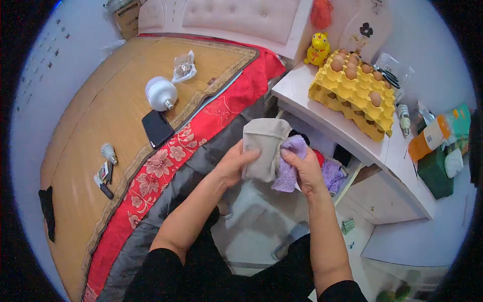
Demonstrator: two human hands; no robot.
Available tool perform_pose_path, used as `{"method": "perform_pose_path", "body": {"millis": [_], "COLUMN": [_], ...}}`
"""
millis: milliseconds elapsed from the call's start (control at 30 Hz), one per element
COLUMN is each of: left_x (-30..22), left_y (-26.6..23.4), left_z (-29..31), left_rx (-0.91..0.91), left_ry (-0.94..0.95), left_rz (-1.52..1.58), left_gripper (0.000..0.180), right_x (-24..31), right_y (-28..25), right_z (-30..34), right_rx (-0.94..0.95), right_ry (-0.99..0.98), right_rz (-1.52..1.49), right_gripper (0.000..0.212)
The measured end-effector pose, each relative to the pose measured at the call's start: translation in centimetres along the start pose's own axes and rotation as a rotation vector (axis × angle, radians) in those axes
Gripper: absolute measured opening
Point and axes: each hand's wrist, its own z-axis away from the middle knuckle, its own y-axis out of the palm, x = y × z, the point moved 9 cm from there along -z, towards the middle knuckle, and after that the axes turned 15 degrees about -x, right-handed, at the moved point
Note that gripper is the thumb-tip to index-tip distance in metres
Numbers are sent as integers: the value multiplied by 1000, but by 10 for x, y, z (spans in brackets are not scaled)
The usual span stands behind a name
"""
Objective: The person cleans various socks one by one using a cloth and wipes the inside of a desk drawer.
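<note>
My left hand [236, 163] is closed on a folded beige cloth [262, 146], its thumb pressed on the front. In my right hand [308, 171] is a fluffy purple cloth [288, 176], pinched beside the beige one so that the two touch. I cannot tell whether the beige piece has something inside. Both hands are held above the floor, just in front of an open drawer [352, 176]. Inside the drawer lie another purple cloth [333, 176] and dark and red pieces of fabric, partly hidden behind my right hand.
A bed with a tan mat [95, 100] on the left bears a large white bulb [161, 93], a black phone [157, 129], a smaller bulb [108, 153] and a black sock-like cloth [47, 213]. Yellow egg trays [347, 95] with eggs and an orange bottle [427, 141] stand on the white cabinet [302, 93].
</note>
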Motion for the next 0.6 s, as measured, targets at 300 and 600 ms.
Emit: {"method": "perform_pose_path", "body": {"millis": [300, 600], "left_x": [11, 8], "left_y": [-23, 0], "left_z": [-17, -10], "left_rx": [-202, -57], "left_ry": [-58, -104], "left_rz": [-97, -40], "left_gripper": [54, 61], "right_x": [39, 63], "right_y": [-23, -71], "right_z": [-7, -38], "right_rx": [-292, -563], "right_ry": [-391, -673], "right_rz": [211, 654], "right_gripper": [36, 31]}}
